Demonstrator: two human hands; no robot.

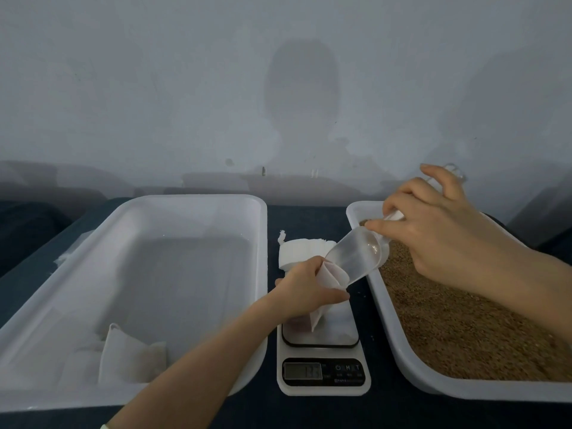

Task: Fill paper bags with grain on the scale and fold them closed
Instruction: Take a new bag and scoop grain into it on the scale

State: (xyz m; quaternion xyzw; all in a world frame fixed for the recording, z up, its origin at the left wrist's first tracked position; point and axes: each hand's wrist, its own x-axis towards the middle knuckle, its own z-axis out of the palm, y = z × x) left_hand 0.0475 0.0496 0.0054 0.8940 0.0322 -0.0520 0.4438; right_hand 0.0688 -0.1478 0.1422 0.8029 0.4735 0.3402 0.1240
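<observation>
- The left hand reached in from 7 o'clock and gripped the upper part of a white paper bag, fingers and thumb curled round the paper just below its open mouth.
- The paper bag stood on the steel platform of a small white kitchen scale at the middle of the dark tabletop. Its lower end showed beneath the left hand.
- The scale's display sat at its 6 o'clock edge; the digits were too blurred to read.
- The right hand came in from 3 o'clock and held the handle of a clear plastic scoop, fingers curled over it and thumb pressed along its side.
- The scoop was tilted with its open end pointing toward 8 o'clock, its lip at the mouth of the bag.
- At 3 o'clock of the scale lay a white tray filled with brown grain, the right hand hovering above its far end.
- At 9 o'clock of the scale stood a larger white tray; filled white bags lay in its near corner, at about 7 o'clock within it.
- At 12 o'clock of the scale, a stack of empty bags lay on the tabletop, between the two trays.
</observation>
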